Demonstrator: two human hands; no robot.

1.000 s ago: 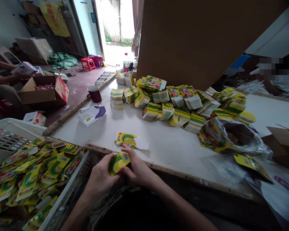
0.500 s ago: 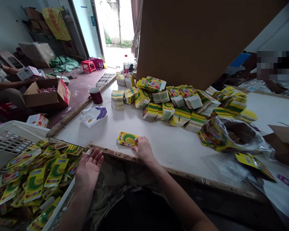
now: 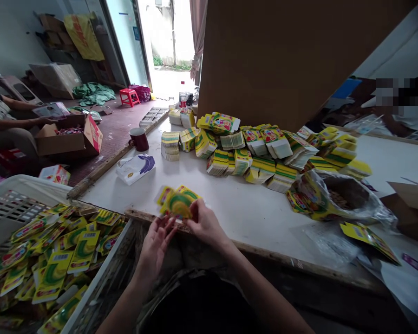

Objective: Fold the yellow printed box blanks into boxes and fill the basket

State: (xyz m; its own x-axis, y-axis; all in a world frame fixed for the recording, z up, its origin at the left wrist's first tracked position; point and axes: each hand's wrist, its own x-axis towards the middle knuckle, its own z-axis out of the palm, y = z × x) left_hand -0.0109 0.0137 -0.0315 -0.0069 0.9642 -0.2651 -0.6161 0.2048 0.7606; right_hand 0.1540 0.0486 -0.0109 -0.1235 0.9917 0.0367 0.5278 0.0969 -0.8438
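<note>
My right hand point(image 3: 207, 223) pinches the right end of a small yellow-and-green printed carton point(image 3: 178, 204), lifted slightly over the table's front edge. The carton is blurred by motion, and an end piece sticks out at its left. My left hand point(image 3: 157, 243) is palm up just below it with fingers apart, the fingertips close to the carton's lower edge; whether they touch it I cannot tell. Similar flat cartons point(image 3: 54, 269) fill a white plastic basket point(image 3: 102, 260) at my left. Bundled stacks of cartons point(image 3: 226, 162) lie at the back of the table point(image 3: 251, 218).
A dark red mug point(image 3: 138, 139) and a white-purple tissue packet point(image 3: 135, 168) stand at the table's left. To the right are an open plastic bag point(image 3: 320, 195) with small brown pieces and a cardboard box point(image 3: 409, 204). A seated person point(image 3: 7, 118) works beside an open carton at far left.
My left hand has moved right from beside the basket to the carton. My right hand has raised the carton off the tabletop and tilted it.
</note>
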